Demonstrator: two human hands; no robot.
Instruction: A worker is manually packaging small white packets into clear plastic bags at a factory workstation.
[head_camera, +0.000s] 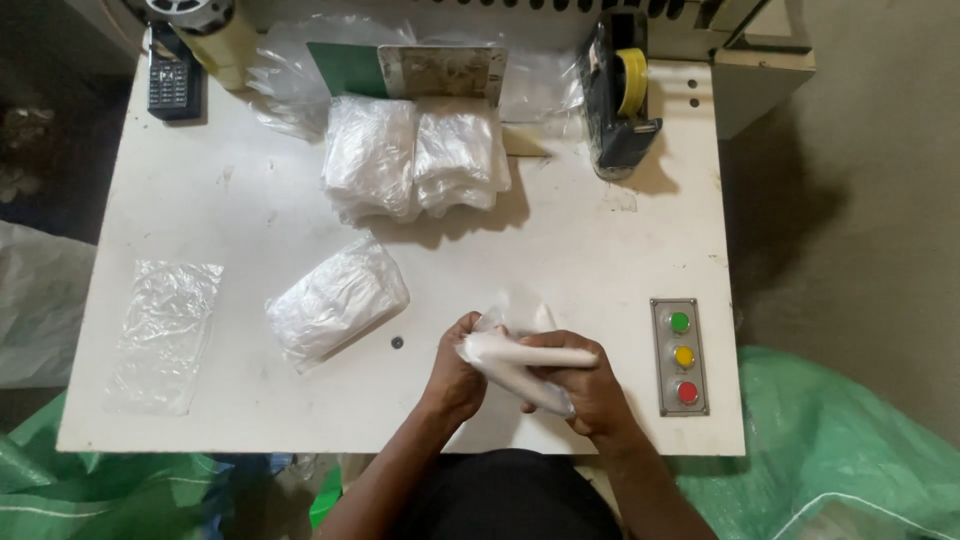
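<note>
Both my hands grip a folded white cloth piece (520, 362) partly wrapped in a clear plastic bag, low over the white table (560, 250) near its front edge. My left hand (455, 372) pinches the left end. My right hand (590, 385) wraps around the right part. A packed clear bag of white goods (335, 300) lies just left of my hands. An empty flat plastic bag (165, 330) rests at the table's left side. A stack of packed bags (412, 160) sits at the back middle.
A black tape dispenser with yellow tape (622, 95) stands at the back right. A panel with green, yellow and red buttons (682, 356) is set into the table right of my hands. A black handset (172, 80) lies back left. Green woven sacks (840, 460) flank the table.
</note>
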